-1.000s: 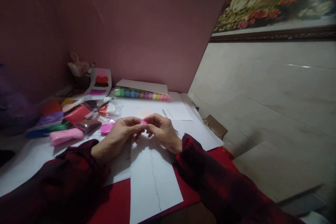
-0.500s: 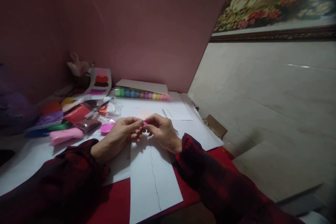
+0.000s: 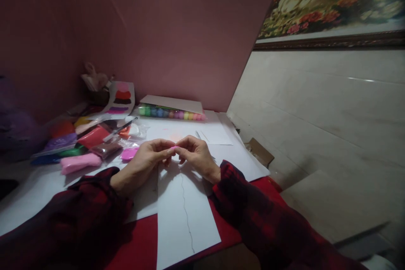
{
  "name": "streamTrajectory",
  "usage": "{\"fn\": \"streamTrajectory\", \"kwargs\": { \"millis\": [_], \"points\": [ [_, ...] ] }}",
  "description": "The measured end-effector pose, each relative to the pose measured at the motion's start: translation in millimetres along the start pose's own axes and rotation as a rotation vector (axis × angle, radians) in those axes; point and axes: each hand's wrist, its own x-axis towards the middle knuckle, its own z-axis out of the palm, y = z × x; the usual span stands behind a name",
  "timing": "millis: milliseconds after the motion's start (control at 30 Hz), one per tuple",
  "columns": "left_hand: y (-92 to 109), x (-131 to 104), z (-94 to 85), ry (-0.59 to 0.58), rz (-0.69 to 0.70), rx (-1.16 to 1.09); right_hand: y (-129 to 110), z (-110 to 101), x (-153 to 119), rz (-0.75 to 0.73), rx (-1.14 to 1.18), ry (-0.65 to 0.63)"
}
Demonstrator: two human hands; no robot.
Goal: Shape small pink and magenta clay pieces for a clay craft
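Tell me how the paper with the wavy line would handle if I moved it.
The paper is probably light and floppy, since it looks thin. It may slide rather than tip if pushed, as it lies flat.

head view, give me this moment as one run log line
left hand: pinching small pink piece | right hand: pinching same piece | below hands: white paper with wavy line | left: coloured packets

Bright pink lump (image 3: pixel 174 147) between the fingers (image 3: pixel 163 153); left of them, red, purple, green, brown and pale-pink packets (image 3: pixel 94 136); beyond them, multicoloured balls (image 3: pixel 171 114); nearer, wavy-lined white paper (image 3: pixel 174 219), red cloth (image 3: pixel 142 238), red-black checked sleeves (image 3: pixel 243 198).
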Motion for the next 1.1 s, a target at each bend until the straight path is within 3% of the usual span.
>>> {"fn": "streamTrajectory", "kwargs": {
  "millis": [167,433,700,900,1100],
  "points": [
    [-2.3,2.0,-2.7,0.012,0.026,0.08,-0.2,0.2,0.9,0.007,0.038,0.015],
    [0.7,1.3,-2.7,0.095,0.006,-0.056,3.2,-3.7,6.7,0.06,0.135,0.219],
    [-0.2,1.2,-1.3,0.063,0.026,-0.078,3.7,-1.2,5.0,0.077,0.089,0.089],
    [-0.8,-0.2,-2.8,-0.022,-0.012,0.038,2.7,1.8,1.7,0.002,0.102,0.002],
    [-0.4,-1.7,-1.1,-0.02,-0.019,0.015,-0.6,2.5,-4.2,-0.118,-0.16,0.011]
  ]
}}
